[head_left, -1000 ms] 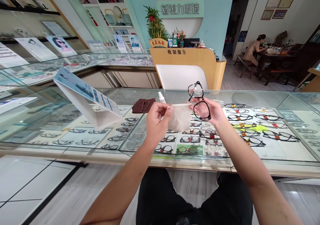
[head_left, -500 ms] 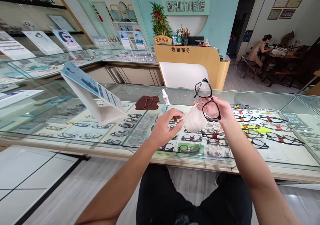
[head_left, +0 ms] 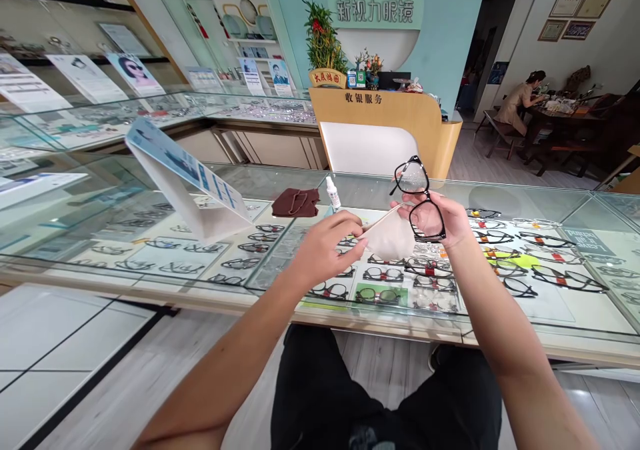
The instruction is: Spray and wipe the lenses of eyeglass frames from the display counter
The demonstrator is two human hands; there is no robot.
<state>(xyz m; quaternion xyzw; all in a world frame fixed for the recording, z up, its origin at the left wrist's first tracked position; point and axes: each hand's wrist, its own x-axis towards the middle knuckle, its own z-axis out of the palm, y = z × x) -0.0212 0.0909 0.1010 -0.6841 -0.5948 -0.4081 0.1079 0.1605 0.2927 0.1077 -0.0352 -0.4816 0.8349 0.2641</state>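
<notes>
My right hand [head_left: 443,220] grips a pair of black-framed glasses [head_left: 420,197], held upright with one lens above the other, over the glass display counter [head_left: 280,190]. It also pinches one corner of a pale cleaning cloth [head_left: 390,237]. My left hand [head_left: 325,247] is closed on the cloth's other corner, so the cloth hangs stretched between both hands, just left of the glasses.
On the counter lie a brown cloth pouch [head_left: 296,202], a small white spray bottle [head_left: 332,193] and a tilted blue-and-white sign [head_left: 185,183]. Several frames fill the case below the glass. A wooden cashier desk [head_left: 385,130] stands behind; a person [head_left: 523,100] sits at a far table.
Both hands have drifted right and slightly down with the cloth and glasses. My left hand has come closer to the right, and the cloth hangs less slack.
</notes>
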